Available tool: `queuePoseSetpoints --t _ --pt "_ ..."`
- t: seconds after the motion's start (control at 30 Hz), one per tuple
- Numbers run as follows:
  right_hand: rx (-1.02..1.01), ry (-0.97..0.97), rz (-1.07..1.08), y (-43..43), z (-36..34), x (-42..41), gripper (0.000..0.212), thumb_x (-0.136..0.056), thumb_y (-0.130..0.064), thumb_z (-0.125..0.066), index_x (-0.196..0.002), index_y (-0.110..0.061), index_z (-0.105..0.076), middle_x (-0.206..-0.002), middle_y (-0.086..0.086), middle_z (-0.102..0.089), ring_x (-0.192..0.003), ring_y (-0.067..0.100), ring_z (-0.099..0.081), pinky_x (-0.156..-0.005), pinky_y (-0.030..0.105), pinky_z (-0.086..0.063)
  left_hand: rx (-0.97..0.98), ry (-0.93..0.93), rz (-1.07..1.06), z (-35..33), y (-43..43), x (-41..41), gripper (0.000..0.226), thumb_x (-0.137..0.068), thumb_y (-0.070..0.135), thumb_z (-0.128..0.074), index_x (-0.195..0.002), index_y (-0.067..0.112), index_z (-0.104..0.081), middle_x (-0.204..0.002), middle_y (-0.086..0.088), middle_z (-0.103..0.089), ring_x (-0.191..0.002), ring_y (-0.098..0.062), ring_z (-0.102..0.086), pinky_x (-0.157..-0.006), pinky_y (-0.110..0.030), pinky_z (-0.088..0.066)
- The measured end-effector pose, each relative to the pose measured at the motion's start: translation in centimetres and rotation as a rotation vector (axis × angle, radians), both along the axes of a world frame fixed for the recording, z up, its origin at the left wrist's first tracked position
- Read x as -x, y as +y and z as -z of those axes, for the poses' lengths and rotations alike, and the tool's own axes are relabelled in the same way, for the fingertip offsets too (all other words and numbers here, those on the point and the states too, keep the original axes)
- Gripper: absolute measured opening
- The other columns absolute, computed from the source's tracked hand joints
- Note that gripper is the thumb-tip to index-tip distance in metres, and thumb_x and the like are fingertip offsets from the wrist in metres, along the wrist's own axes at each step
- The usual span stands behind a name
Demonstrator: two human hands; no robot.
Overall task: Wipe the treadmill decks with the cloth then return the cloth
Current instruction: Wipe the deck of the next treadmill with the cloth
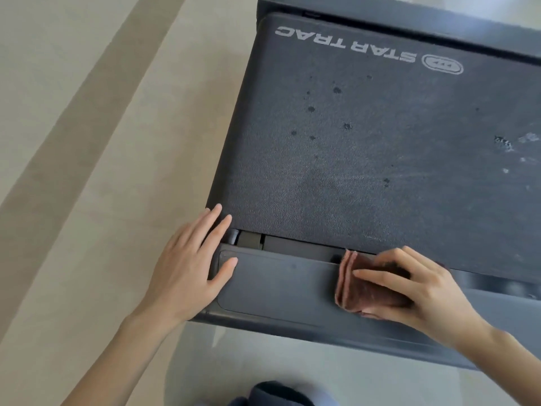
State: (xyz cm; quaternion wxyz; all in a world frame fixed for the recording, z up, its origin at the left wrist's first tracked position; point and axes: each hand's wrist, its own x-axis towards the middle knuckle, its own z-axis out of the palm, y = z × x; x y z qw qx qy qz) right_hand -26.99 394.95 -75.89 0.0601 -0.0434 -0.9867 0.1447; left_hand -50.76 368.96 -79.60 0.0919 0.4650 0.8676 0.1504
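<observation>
A dark grey treadmill deck [366, 148] with the white lettering STAR TRAC fills the upper right; dark spots and pale smears mark its belt. Its rear end cap [278, 291] runs across below the belt. My right hand [409, 291] presses a folded reddish-brown cloth [360, 285] flat onto that end cap, fingers spread over it and thumb under its near edge. My left hand [190, 265] rests flat on the left corner of the end cap, fingers straight and reaching the belt's edge.
Pale beige floor [87, 142] with a darker stripe lies left of the treadmill. A dark blue fabric shape [278, 394], maybe my knee or foot, shows at the bottom edge. A gap with a roller [248, 238] separates belt and end cap.
</observation>
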Motion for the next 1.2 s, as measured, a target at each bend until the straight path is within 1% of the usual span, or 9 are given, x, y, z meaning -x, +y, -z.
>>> queuePoseSetpoints --t 0.27,0.33,0.43,0.57,0.67,0.8,0.93,1.1,1.2 --pt "-0.026 0.1 -0.035 -9.4 1.2 14.2 0.041 -0.077 -0.047 -0.07 -0.109 -0.021 -0.07 -0.093 0.008 -0.061 -0.081 0.027 -0.058 -0.067 0.04 -0.05 -0.109 -0.092 -0.157 -0.3 -2.2 -2.4 0.076 -0.084 0.05 -0.038 -0.142 0.001 -0.032 -0.149 -0.01 -0.032 -0.138 -0.021 -0.028 -0.113 -0.022 -0.016" --pt "-0.047 0.113 -0.05 -11.1 1.4 16.6 0.041 -0.078 -0.044 -0.069 -0.11 -0.019 -0.069 -0.093 0.01 -0.06 -0.081 0.029 -0.057 -0.066 0.041 -0.049 -0.166 -0.188 -0.258 -0.1 -2.6 -2.8 0.08 -0.083 0.05 -0.045 -0.146 0.005 -0.023 -0.152 -0.008 -0.027 -0.141 -0.02 -0.024 -0.112 -0.023 -0.019" --pt "-0.08 0.176 -0.115 -11.3 1.9 18.1 0.041 -0.076 -0.043 -0.072 -0.107 -0.017 -0.07 -0.091 0.011 -0.061 -0.078 0.029 -0.058 -0.061 0.038 -0.048 -0.249 -0.298 -0.356 0.4 -2.9 -3.0 0.087 -0.085 0.034 -0.062 -0.149 0.015 -0.006 -0.155 0.003 -0.016 -0.142 -0.012 -0.019 -0.11 -0.019 -0.02" --pt "-0.217 0.226 -0.086 -6.4 2.8 20.0 0.041 -0.079 -0.042 -0.07 -0.111 -0.016 -0.068 -0.093 0.012 -0.061 -0.078 0.03 -0.057 -0.061 0.039 -0.047 -0.185 -0.207 -0.293 0.9 -2.5 -2.4 0.085 -0.087 0.039 -0.056 -0.148 0.018 -0.001 -0.154 0.01 -0.003 -0.139 0.002 -0.001 -0.101 0.002 0.005" --pt "-0.229 0.167 0.13 -2.5 2.8 22.7 0.046 -0.085 -0.048 -0.061 -0.121 -0.019 -0.062 -0.105 0.01 -0.057 -0.093 0.029 -0.054 -0.075 0.041 -0.046 -0.107 -0.107 -0.216 0.7 -1.1 -1.3 0.077 -0.091 0.05 -0.04 -0.149 0.021 -0.001 -0.158 0.007 0.001 -0.141 -0.001 0.005 -0.105 -0.007 0.011" --pt "-0.221 0.101 0.298 -1.4 2.7 24.9 0.048 -0.087 -0.052 -0.055 -0.122 -0.02 -0.059 -0.111 0.009 -0.055 -0.1 0.028 -0.05 -0.08 0.038 -0.041 -0.046 -0.01 -0.197 0.7 1.8 -0.2 0.075 -0.091 0.056 -0.029 -0.15 0.018 -0.001 -0.158 0.003 0.004 -0.144 -0.01 0.004 -0.116 -0.026 -0.002" --pt "-0.163 0.23 0.139 -4.0 3.1 20.7 0.044 -0.081 -0.048 -0.063 -0.109 -0.015 -0.067 -0.098 0.011 -0.06 -0.085 0.03 -0.056 -0.072 0.039 -0.046 -0.033 -0.031 -0.219 0.9 3.7 0.6 0.081 -0.087 0.058 -0.029 -0.149 0.013 0.0 -0.159 0.0 0.002 -0.145 -0.012 0.0 -0.117 -0.026 -0.005" --pt "-0.24 0.291 -0.067 -3.7 4.2 17.2 0.041 -0.083 -0.049 -0.063 -0.112 -0.021 -0.068 -0.097 0.005 -0.063 -0.077 0.026 -0.057 -0.062 0.036 -0.046 -0.018 0.017 -0.14 0.9 3.3 0.3 0.079 -0.084 0.055 -0.043 -0.146 0.008 -0.027 -0.156 -0.007 -0.019 -0.142 -0.019 -0.023 -0.11 -0.025 -0.018" --pt "-0.275 0.294 0.003 -1.4 4.3 20.2 0.041 -0.084 -0.05 -0.06 -0.112 -0.02 -0.068 -0.096 0.006 -0.063 -0.079 0.027 -0.057 -0.064 0.036 -0.047 -0.008 0.002 -0.137 1.2 3.2 0.4 0.081 -0.085 0.061 -0.031 -0.149 0.015 -0.014 -0.158 -0.001 -0.005 -0.144 -0.013 -0.01 -0.11 -0.023 -0.015"
